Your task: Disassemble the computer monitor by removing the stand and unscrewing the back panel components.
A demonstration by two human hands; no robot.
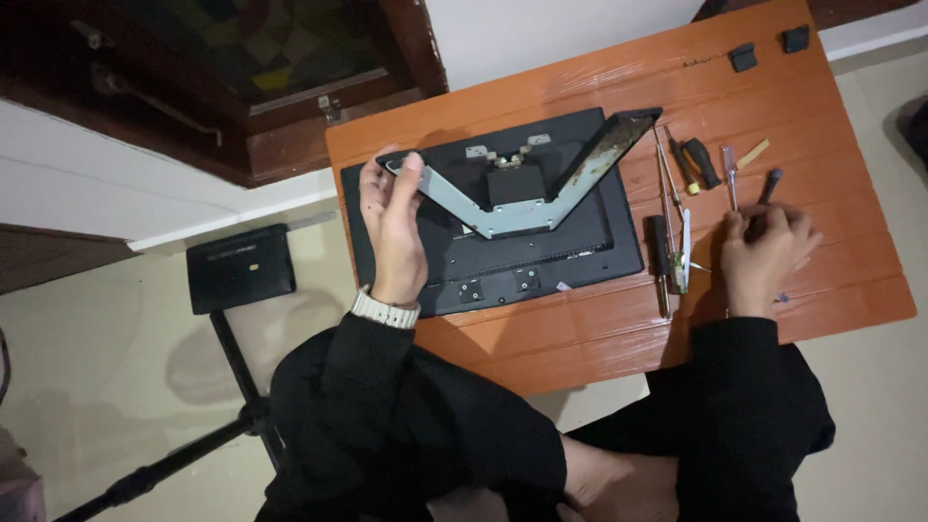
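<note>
Hands: 2; left (391, 227) grips 1 bracket (527, 193), right (764, 246) 1 screwdriver (769, 186).

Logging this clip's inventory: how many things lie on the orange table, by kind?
Monitor, face down: 1
V-shaped metal bracket, held by the left hand: 1
Screwdrivers and similar hand tools, right hand on one: about 6
Small black blocks: 2
Total: about 10

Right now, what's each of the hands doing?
Left hand: closed on one end of the V-shaped metal bracket.
Right hand: closed on a screwdriver on the table.
</note>
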